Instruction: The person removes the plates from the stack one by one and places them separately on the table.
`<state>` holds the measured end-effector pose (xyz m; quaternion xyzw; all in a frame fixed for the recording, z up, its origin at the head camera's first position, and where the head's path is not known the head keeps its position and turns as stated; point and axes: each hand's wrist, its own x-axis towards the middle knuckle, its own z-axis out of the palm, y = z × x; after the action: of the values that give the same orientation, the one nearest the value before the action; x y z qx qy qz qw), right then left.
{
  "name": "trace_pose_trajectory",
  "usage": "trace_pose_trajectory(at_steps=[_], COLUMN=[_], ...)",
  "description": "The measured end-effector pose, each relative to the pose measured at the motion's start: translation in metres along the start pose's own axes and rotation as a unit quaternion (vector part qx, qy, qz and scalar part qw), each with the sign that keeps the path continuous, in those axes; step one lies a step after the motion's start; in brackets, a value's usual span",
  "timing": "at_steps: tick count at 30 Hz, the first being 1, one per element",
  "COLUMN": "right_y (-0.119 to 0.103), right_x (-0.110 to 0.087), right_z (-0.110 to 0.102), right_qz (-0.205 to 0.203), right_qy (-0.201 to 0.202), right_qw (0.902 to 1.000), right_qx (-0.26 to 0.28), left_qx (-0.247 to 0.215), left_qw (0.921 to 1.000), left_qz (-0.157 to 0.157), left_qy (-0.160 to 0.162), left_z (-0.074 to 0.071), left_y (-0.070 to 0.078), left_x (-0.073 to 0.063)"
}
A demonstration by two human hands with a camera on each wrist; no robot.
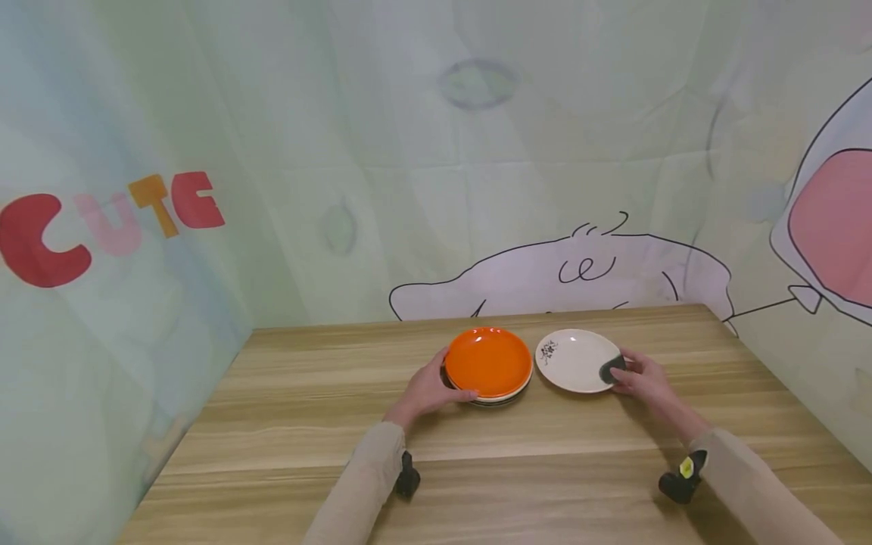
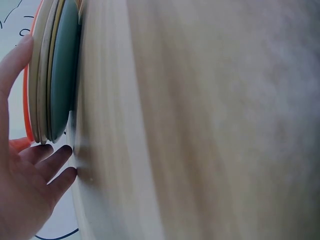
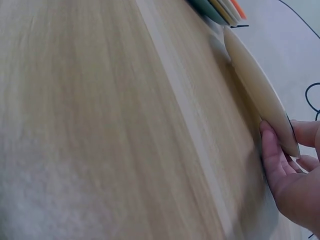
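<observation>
My left hand (image 1: 429, 390) is at the left of a stack of plates topped by an orange plate (image 1: 487, 362). Its thumb touches the stack's front rim, with the other fingers spread at the left side. In the left wrist view, pale plates and a dark green lowest plate (image 2: 65, 70) show beneath the orange rim. My right hand (image 1: 646, 378) pinches the right edge of a white plate (image 1: 575, 359), thumb above and fingers below. That plate bears a small dark flower print and a dark patch at the edge. In the right wrist view, it is tilted and raised off the table at the gripped edge.
A wood-grain table (image 1: 306, 462) lies under both hands. A printed curtain (image 1: 409, 151) with cartoon drawings and letters hangs behind the table and at its sides. The stack stands just left of the white plate, near the table's back edge.
</observation>
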<state>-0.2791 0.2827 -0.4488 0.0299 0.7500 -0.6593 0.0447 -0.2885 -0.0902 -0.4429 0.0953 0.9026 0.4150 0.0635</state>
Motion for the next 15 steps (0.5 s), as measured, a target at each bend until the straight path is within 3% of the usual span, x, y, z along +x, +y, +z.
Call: trace_pose_trajectory(at_steps=[6,15], right_y=[-0.0007,0.0020], right_x=[-0.0023,-0.0014], right_z=[0.0002,-0.0025], right_qz=[0.015,0.004], right_qy=[-0.002,-0.009], right_qw=[0.9997,0.9994], right_qx=[-0.017,-0.034], left_qx=[0.000,-0.011], left_qw=[1.0000,0.9999], left_qz=[-0.002,-0.003], left_qy=[0.000,0.000], left_z=[-0.0006,-0.0012], left_y=[0.0002,0.0007], left_x=[-0.0009,-0.0024])
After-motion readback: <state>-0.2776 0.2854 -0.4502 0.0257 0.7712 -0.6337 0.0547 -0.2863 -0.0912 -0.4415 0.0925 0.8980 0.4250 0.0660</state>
